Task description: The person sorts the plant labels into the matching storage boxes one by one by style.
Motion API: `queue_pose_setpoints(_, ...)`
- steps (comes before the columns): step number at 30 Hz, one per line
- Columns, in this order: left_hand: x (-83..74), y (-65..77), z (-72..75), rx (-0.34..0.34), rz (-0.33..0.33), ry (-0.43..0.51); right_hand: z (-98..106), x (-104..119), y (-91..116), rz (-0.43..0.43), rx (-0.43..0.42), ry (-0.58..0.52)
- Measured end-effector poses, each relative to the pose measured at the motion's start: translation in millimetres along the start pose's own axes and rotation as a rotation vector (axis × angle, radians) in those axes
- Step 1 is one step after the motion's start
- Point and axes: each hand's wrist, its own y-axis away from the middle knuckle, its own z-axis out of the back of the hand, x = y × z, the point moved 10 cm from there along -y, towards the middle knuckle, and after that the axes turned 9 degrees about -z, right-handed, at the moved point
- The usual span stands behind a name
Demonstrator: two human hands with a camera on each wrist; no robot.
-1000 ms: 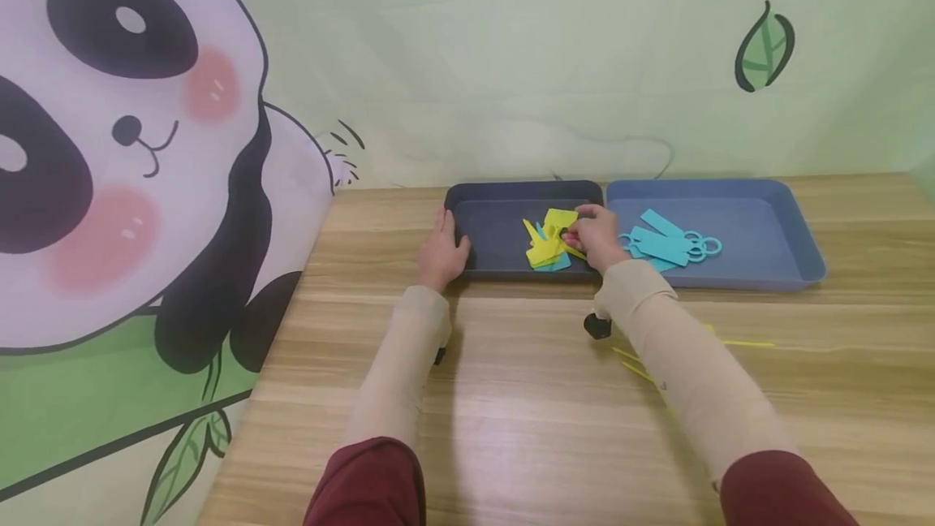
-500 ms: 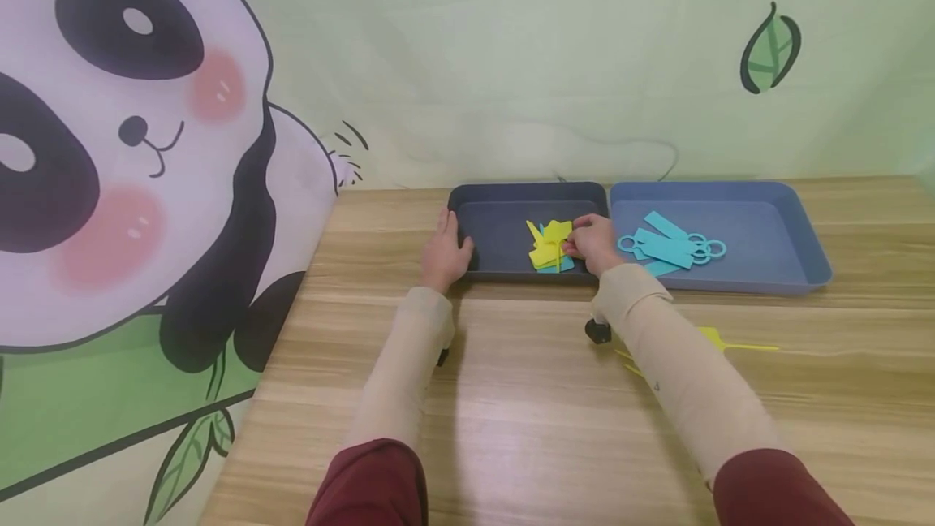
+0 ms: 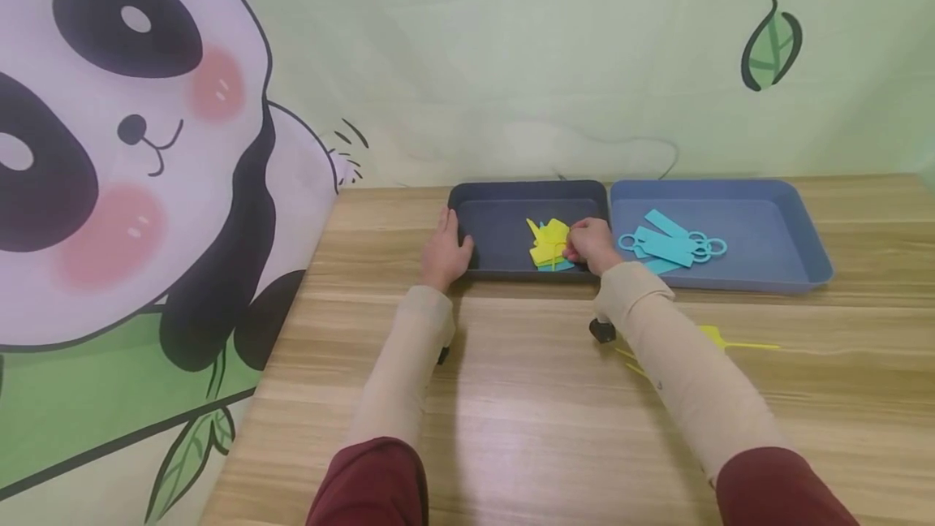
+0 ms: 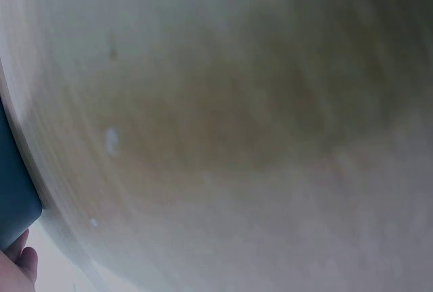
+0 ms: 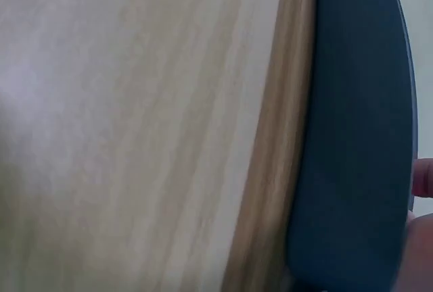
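My left hand (image 3: 445, 254) lies at the left end of the dark tray (image 3: 493, 222), fingers extended along its side wall and thumb at the front corner. Inside that tray, toward its right end, is a small pile of yellow plant labels (image 3: 548, 247) with a turquoise label (image 3: 558, 265) partly beneath them. My right hand (image 3: 593, 243) reaches over the right end of the tray and pinches a yellow label at the pile's right edge; the fingertips are partly hidden. In the right wrist view, the tray wall (image 5: 355, 130) hides most of the hand.
A blue tray (image 3: 767, 226) stands against the dark one on the right, holding several turquoise ring tags (image 3: 668, 246). On the wooden table (image 3: 526, 396), more yellow labels (image 3: 712, 338) lie under and beside my right forearm. A panda-printed cloth (image 3: 475, 63) rises behind.
My right hand has moved slightly down within the dark tray, and the yellow label at its fingertips has turned onto the pile. My left hand keeps its place.
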Motion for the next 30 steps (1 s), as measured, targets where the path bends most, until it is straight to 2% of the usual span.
queue_pose_setpoints(4,-0.8,-0.8,-0.4,0.001,0.0,0.003,0.2,4.9,2.8,0.01,0.069,0.001)
queue_pose_setpoints(7,-1.3,-1.5,-0.7,0.004,-0.001,0.016,-0.1,13.0,8.9,0.049,0.141,0.026)
queue_pose_setpoints(16,-1.6,-1.6,-0.2,0.016,0.003,0.021,1.2,28.4,43.2,0.167,0.401,0.144)
queue_pose_setpoints(21,-2.1,-1.4,0.5,0.007,-0.005,0.023,5.9,22.1,58.9,0.174,0.516,0.199)
queue_pose_setpoints(30,-1.1,-1.2,-1.0,0.027,0.004,0.012,21.2,1.5,77.1,0.159,0.598,0.287)
